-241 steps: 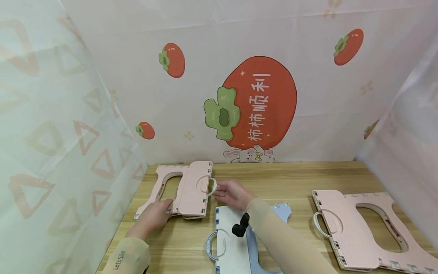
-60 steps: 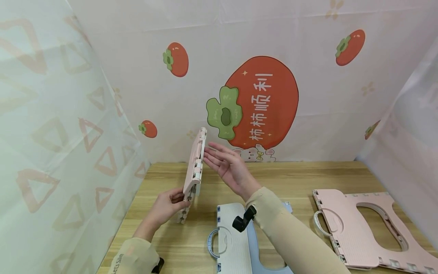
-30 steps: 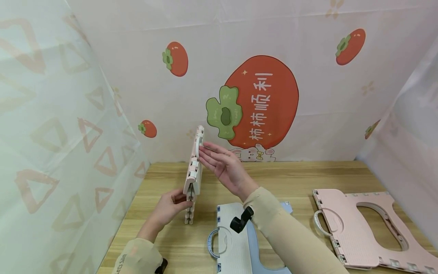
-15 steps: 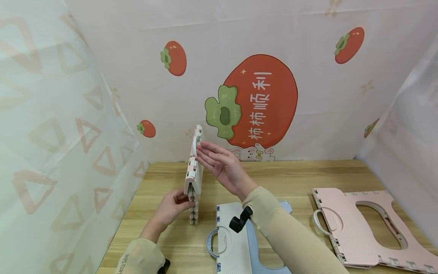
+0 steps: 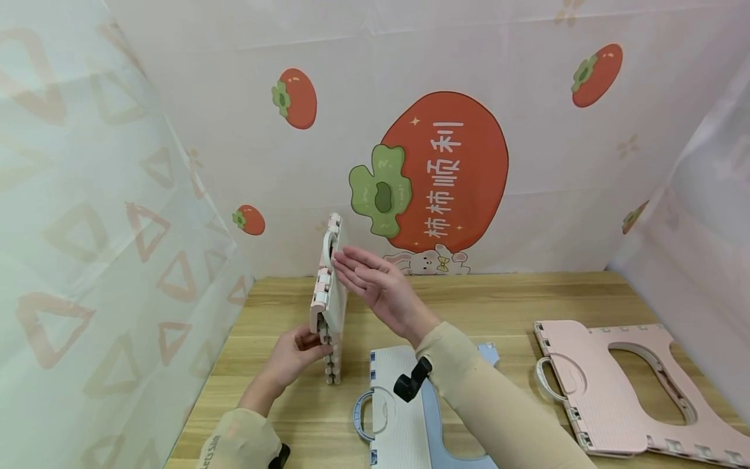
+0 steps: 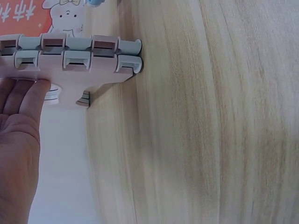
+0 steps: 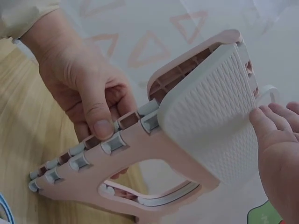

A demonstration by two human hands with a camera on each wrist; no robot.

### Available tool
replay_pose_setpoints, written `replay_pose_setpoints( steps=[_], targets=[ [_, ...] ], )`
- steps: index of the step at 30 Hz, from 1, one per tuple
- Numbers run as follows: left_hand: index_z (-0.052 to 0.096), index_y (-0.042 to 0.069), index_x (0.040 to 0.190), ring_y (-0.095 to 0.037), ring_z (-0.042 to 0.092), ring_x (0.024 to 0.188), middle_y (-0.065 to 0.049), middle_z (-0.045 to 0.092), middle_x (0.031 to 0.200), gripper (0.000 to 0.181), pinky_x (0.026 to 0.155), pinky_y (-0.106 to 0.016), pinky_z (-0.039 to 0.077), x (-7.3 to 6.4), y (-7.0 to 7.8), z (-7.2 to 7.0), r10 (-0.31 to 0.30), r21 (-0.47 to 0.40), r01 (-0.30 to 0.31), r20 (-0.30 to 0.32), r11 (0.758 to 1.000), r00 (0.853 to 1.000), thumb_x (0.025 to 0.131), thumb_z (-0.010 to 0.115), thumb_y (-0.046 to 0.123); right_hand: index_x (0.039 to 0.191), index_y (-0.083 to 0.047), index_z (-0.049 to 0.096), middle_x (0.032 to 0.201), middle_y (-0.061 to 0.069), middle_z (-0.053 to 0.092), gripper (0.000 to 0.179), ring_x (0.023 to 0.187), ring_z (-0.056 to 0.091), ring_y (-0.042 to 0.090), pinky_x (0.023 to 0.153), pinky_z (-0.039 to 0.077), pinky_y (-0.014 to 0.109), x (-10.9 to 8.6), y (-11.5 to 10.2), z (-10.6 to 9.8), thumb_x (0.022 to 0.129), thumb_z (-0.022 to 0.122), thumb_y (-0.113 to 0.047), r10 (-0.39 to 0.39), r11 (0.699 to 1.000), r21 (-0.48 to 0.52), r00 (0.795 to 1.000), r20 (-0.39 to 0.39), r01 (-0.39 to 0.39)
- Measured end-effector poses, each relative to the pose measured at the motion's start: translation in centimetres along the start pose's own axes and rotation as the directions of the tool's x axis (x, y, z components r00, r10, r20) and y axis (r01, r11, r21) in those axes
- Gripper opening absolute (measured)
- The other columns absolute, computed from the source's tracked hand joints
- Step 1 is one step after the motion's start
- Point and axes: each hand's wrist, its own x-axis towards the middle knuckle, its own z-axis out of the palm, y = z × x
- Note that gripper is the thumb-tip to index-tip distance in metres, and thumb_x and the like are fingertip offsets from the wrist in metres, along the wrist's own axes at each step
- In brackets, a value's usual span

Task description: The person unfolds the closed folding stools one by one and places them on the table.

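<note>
A folded pink-and-white step stool (image 5: 336, 306) stands upright on the table at the left, seen nearly edge-on. My left hand (image 5: 288, 358) grips its near hinged edge low down; in the right wrist view the left thumb (image 7: 103, 128) presses the pink leg frame, fingers curled behind. My right hand (image 5: 389, 296) has straight fingers, their tips at the white textured seat panel (image 7: 215, 107), close to the small white carry handle (image 5: 325, 253). The left wrist view shows the hinge row (image 6: 70, 58) just past the left fingers (image 6: 32, 100).
A folded blue-and-white stool (image 5: 401, 417) lies flat under my right forearm. Another folded pink stool (image 5: 609, 384) lies flat at the right of the wooden table (image 5: 498, 296). A printed cloth backdrop (image 5: 545, 215) closes off the back and sides.
Eight seconds ago the pink stool lay flat; it now stands upright. Lately it has turned slightly, its handle side swinging left, with my right fingers following. My left hand keeps its hold.
</note>
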Motion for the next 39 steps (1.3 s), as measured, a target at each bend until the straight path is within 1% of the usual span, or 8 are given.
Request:
replay_pose_setpoints(
  steps=[5, 10, 13, 19, 26, 30, 36, 39],
  targets=[
    [0.064, 0.004, 0.134, -0.027, 0.068, 0.115, -0.017, 0.071, 0.126, 0.047, 0.095, -0.036, 0.058, 0.0, 0.0, 0.0, -0.004, -0.007, 0.004, -0.007, 1.0, 1.0, 0.09, 0.079, 0.013, 0.155, 0.008, 0.033, 0.159, 0.027, 0.037, 0.052, 0.148, 0.038, 0.034, 0.12, 0.036, 0.04, -0.3, 0.4, -0.6, 0.105, 0.047, -0.003, 0.024, 0.998, -0.06, 0.996, -0.082, -0.029],
    [0.063, 0.004, 0.134, -0.028, 0.068, 0.116, -0.017, 0.07, 0.127, 0.049, 0.095, -0.037, 0.058, 0.0, 0.1, -0.1, -0.011, -0.014, 0.011, -0.009, 1.0, 1.0, 0.089, 0.079, 0.013, 0.152, 0.008, 0.039, 0.153, 0.028, 0.045, 0.051, 0.143, 0.046, 0.033, 0.116, 0.042, 0.039, -0.7, 1.3, -1.2, 0.104, 0.052, -0.003, 0.09, 0.976, -0.18, 0.98, -0.176, -0.122],
    [0.063, 0.003, 0.134, -0.028, 0.067, 0.116, -0.018, 0.07, 0.127, 0.049, 0.095, -0.036, 0.058, 0.0, 0.0, -0.1, -0.005, -0.004, 0.005, -0.006, 1.0, 1.0, 0.09, 0.079, 0.014, 0.152, 0.006, 0.04, 0.151, 0.026, 0.049, 0.052, 0.142, 0.047, 0.033, 0.115, 0.043, 0.039, -1.0, 1.9, -1.6, 0.103, 0.054, -0.004, 0.13, 0.949, -0.255, 0.968, -0.214, -0.184],
    [0.063, 0.004, 0.134, -0.026, 0.067, 0.118, -0.016, 0.069, 0.129, 0.048, 0.095, -0.035, 0.058, -0.1, -0.1, 0.0, -0.021, 0.002, 0.021, -0.007, 1.0, 1.0, 0.091, 0.079, 0.017, 0.153, 0.001, 0.042, 0.149, 0.019, 0.054, 0.053, 0.145, 0.043, 0.034, 0.117, 0.041, 0.043, -1.5, 3.0, -2.3, 0.102, 0.057, -0.008, 0.197, 0.884, -0.379, 0.953, -0.228, -0.274],
    [0.064, 0.004, 0.134, -0.026, 0.066, 0.119, -0.016, 0.069, 0.129, 0.047, 0.095, -0.034, 0.057, -0.1, -0.1, 0.0, -0.022, -0.005, 0.022, -0.013, 1.0, 1.0, 0.091, 0.079, 0.015, 0.153, 0.001, 0.043, 0.149, 0.018, 0.054, 0.057, 0.141, 0.048, 0.032, 0.114, 0.044, 0.042, -2.1, 3.9, -2.7, 0.101, 0.06, -0.014, 0.261, 0.813, -0.456, 0.927, -0.271, -0.362],
    [0.064, 0.006, 0.134, -0.027, 0.066, 0.119, -0.015, 0.069, 0.129, 0.047, 0.097, -0.037, 0.057, -0.1, -0.1, 0.0, -0.027, 0.0, 0.027, -0.007, 1.0, 1.0, 0.091, 0.079, 0.017, 0.153, 0.0, 0.044, 0.148, 0.015, 0.056, 0.059, 0.139, 0.051, 0.029, 0.116, 0.043, 0.045, -2.4, 4.4, -2.7, 0.101, 0.063, -0.02, 0.288, 0.767, -0.504, 0.915, -0.282, -0.396],
    [0.062, 0.004, 0.136, -0.029, 0.065, 0.121, -0.016, 0.069, 0.13, 0.049, 0.099, -0.042, 0.056, -0.1, -0.2, 0.0, -0.02, -0.001, 0.02, 0.006, 1.0, 1.0, 0.092, 0.078, 0.018, 0.151, -0.006, 0.049, 0.147, 0.009, 0.058, 0.059, 0.138, 0.051, 0.027, 0.118, 0.038, 0.051, -2.7, 5.2, -2.4, 0.099, 0.068, -0.028, 0.343, 0.687, -0.573, 0.895, -0.286, -0.447],
    [0.061, 0.004, 0.137, -0.029, 0.065, 0.121, -0.016, 0.069, 0.13, 0.05, 0.099, -0.041, 0.057, -0.2, -0.2, -0.1, -0.015, 0.005, 0.015, 0.011, 1.0, 1.0, 0.092, 0.077, 0.018, 0.149, -0.007, 0.052, 0.143, 0.009, 0.061, 0.058, 0.136, 0.054, 0.026, 0.118, 0.037, 0.053, -2.8, 5.7, -2.1, 0.098, 0.071, -0.027, 0.36, 0.675, -0.584, 0.893, -0.271, -0.45]
  ],
)
